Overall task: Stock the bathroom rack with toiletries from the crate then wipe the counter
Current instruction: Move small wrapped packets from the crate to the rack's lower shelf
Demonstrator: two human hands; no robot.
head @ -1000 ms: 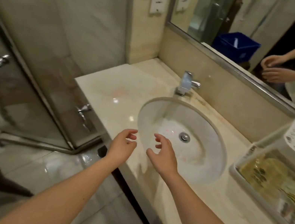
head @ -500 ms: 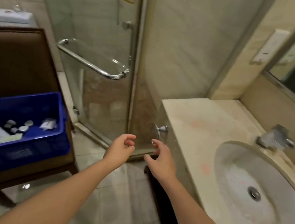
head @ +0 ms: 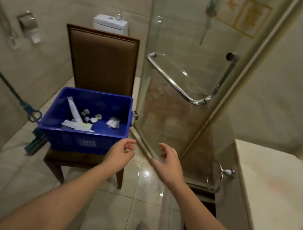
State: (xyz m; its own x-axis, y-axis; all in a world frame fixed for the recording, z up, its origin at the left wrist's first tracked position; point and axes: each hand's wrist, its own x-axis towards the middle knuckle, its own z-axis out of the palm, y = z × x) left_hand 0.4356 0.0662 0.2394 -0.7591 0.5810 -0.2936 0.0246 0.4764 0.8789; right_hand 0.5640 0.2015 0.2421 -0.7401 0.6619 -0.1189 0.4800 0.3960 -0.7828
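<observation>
Beside rectangular blue plastic crate [head: 65,138], left hand [head: 119,154] and right hand [head: 168,162], empty, fingers loosely curled. Inside, smooth white tube [head: 74,110], long axis toward far-left corner.

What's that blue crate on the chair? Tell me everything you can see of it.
The blue crate looks like moulded plastic, rectangular, open-topped, with pale print on its front wall. It sits level on a brown chair, beside the glass shower door. Inside lie a white tube, small round items, a clear sachet and flat packets. The left hand hovers near its front right corner, empty.
</observation>
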